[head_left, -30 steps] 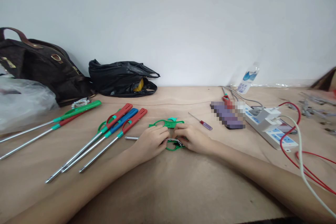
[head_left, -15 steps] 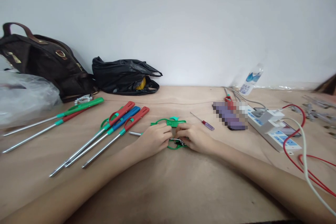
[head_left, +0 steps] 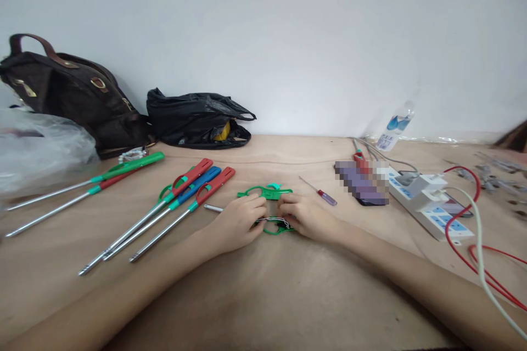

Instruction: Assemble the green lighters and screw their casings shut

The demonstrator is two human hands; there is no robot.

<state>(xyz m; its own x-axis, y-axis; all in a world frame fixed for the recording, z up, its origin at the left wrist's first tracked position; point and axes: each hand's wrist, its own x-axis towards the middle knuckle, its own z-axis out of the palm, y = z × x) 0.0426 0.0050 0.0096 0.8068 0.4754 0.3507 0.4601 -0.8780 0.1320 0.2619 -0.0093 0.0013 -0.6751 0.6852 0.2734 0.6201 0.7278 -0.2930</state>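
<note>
My left hand point(head_left: 236, 223) and my right hand point(head_left: 303, 215) rest on the wooden table point(head_left: 263, 296), fingers curled and pinched together over a small green plastic lighter shell point(head_left: 276, 227) with thin black and white wires showing between them. A metal tube point(head_left: 213, 208) sticks out to the left from under my left hand. Just behind my hands lies a second green shell half point(head_left: 265, 192). Both hands grip the same piece from opposite sides.
Several long-nosed lighters point(head_left: 181, 197) with red, blue and green handles lie at the left. A small screwdriver point(head_left: 319, 191), a power strip point(head_left: 424, 197) with red and white cables point(head_left: 473, 241), a bottle point(head_left: 393, 126), a black plastic bag point(head_left: 197, 119) and a brown handbag point(head_left: 69, 93) stand behind.
My hands stay in place on the green piece, with only small finger shifts. The view has drifted slightly, moving everything a little to the right.
</note>
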